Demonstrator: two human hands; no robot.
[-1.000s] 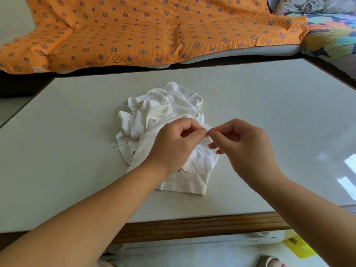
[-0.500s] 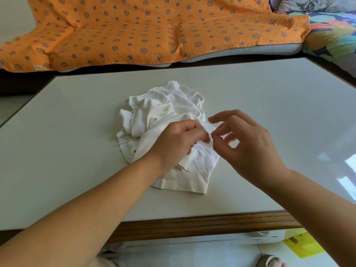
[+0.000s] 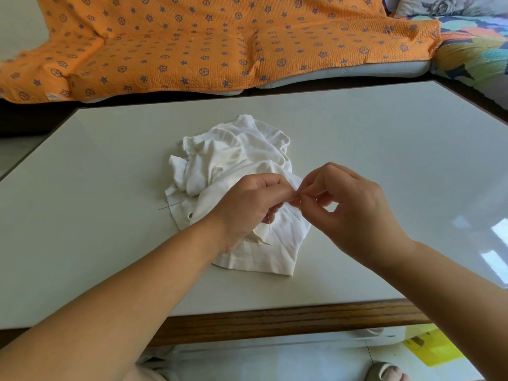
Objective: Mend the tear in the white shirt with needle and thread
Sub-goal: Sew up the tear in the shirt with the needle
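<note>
Shirt: crumpled white shirt (image 3: 236, 163) at the tabletop's (image 3: 384, 149) middle, nearer the front edge.
Left hand: left hand (image 3: 247, 207) curled, fingertips pinched together on a fold of shirt.
Right hand: right hand (image 3: 354, 207) meets it, thumb and forefinger pinched; needle too small to tell.
Thread: thin thread (image 3: 168, 206) beside the shirt's left edge.

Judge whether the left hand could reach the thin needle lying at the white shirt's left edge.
Probably yes: the needle lies uncovered on the table, left of the left hand.
</note>
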